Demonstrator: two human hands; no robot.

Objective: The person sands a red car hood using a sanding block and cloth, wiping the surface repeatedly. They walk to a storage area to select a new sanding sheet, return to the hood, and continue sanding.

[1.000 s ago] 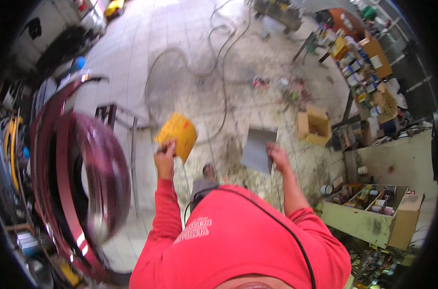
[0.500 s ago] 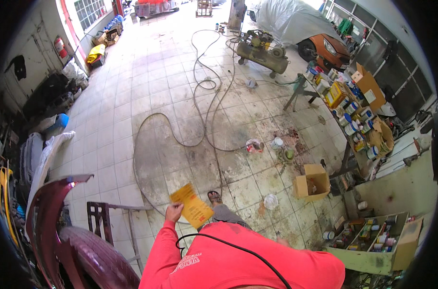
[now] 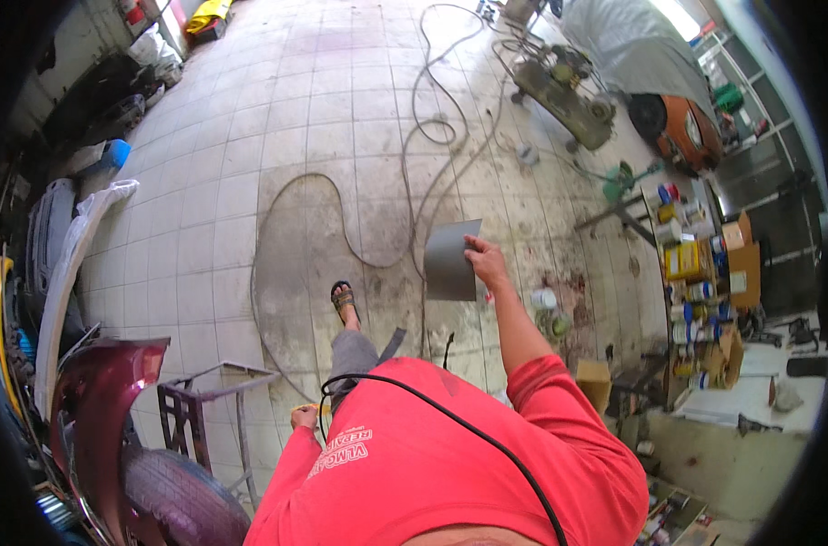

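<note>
My right hand point(image 3: 488, 261) is stretched forward, thumb and fingers pinching the edge of a dark grey sheet of sandpaper point(image 3: 450, 266). The sheet hangs slightly curved above the floor, in front of the hose. Low at my left side, my left hand point(image 3: 304, 417) is closed on a yellow-orange sheet point(image 3: 320, 414); only a sliver of it shows beside my trouser leg. A metal stand point(image 3: 215, 387) is just left of that hand.
A dark red car panel point(image 3: 100, 387) and a tire point(image 3: 182, 496) stand at the left. An air hose point(image 3: 327, 209) loops across the tiled floor point(image 3: 195, 246) to a compressor point(image 3: 564, 100). On the right are a table of cans and boxes point(image 3: 696, 264) and a cardboard box point(image 3: 594, 382).
My right hand has come into view, holding out the grey sandpaper. My left hand has dropped lower with the yellow sheet, now mostly hidden. The view has tilted downward.
</note>
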